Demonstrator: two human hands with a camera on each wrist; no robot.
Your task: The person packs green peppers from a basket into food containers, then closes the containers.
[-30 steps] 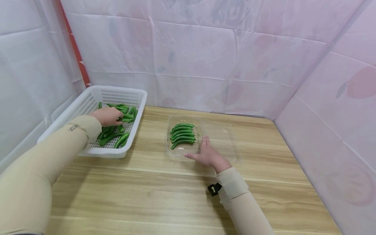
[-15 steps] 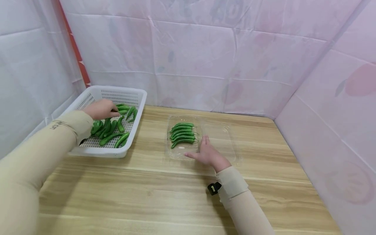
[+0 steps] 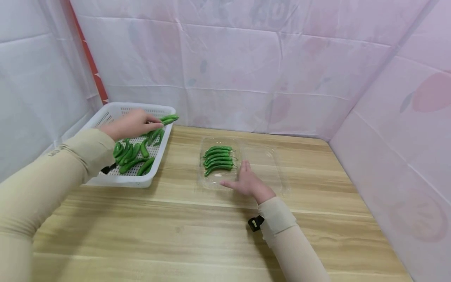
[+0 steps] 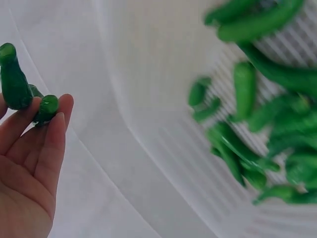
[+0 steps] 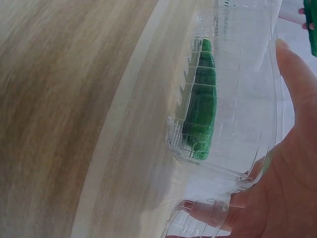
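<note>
The left hand (image 3: 135,123) is above the white basket (image 3: 121,181), near its far right corner. Its thumb and fingers are pinching green peppers (image 4: 15,82), at least two, and the tips of these peppers reach out over the basket rim. Inside the basket, below this hand, more loose peppers (image 3: 130,153) lie on the perforated bottom, in different directions.

The right hand (image 3: 251,184) is spread: the thumb points away to the left, and the other fingers that can be seen are straight and close together. It touches the clear plastic box (image 3: 216,183) along the side where the lid (image 3: 267,170) lies unfolded; in the right wrist view the thumb is by the rim. The box stands on the wooden table (image 3: 176,235), to the right of the basket and apart from it. In it, a row of peppers (image 3: 218,158) lies side by side, with the stems toward the right hand.
</note>
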